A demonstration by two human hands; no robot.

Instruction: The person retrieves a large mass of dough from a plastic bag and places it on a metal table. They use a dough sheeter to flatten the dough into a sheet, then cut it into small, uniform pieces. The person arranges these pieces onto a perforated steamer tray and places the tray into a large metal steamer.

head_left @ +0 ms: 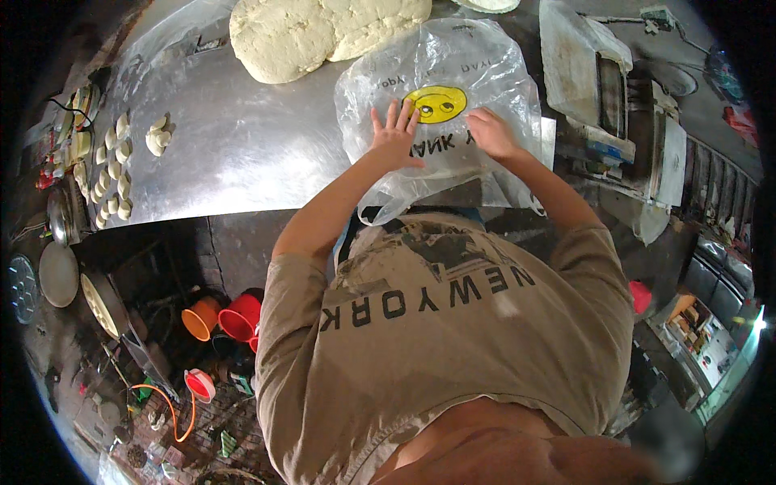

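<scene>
A clear plastic carrier bag [376,91], printed with a yellow smiley face and dark lettering, is spread over the metal worktop [242,139] in front of me. Its loop handles lie toward my body at the front edge. My left hand [395,134] rests palm down on the bag, fingers spread, beside the smiley. On the other side of the print, my right hand [494,134] touches the bag with its fingers curled; whether it pinches the plastic is unclear. Behind the bag sits a large mass of pale dough [285,39], partly cut off by the frame.
Several small dough pieces [115,170] lie at the worktop's left end, with a little stack [159,136] beside them. A worn machine [585,79] stands to the right. Orange [200,318] and red [239,318] buckets are below on the left, near an orange hose [173,412].
</scene>
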